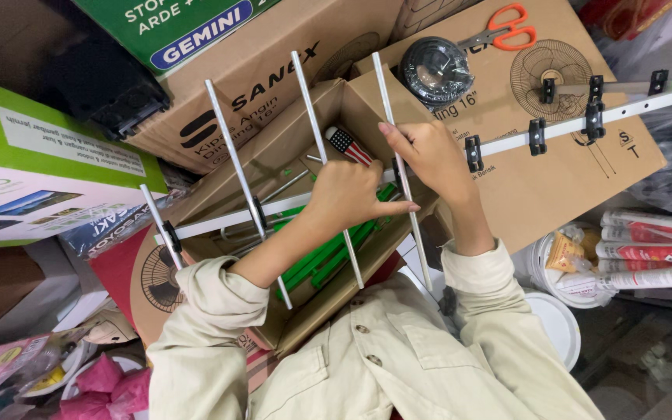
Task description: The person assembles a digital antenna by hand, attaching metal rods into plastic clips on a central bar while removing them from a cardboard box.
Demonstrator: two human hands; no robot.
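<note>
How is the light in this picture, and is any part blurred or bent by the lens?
Head view: soft, even light with weak shadows; the left hand and right hand on the white antenna boom are sharp; the coiled black cable shows glare on its wrapping; the upper left corner is dark; the edges look slightly bent.

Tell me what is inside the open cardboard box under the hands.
Inside the open cardboard box lie green rods, thin metal rods and a flag-patterned handle. The left hand and right hand cover the rest.

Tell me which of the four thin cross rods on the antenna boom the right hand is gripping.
The right hand grips the rightmost cross rod, beside the coiled black cable; the other three lie further left, untouched by it.
</note>
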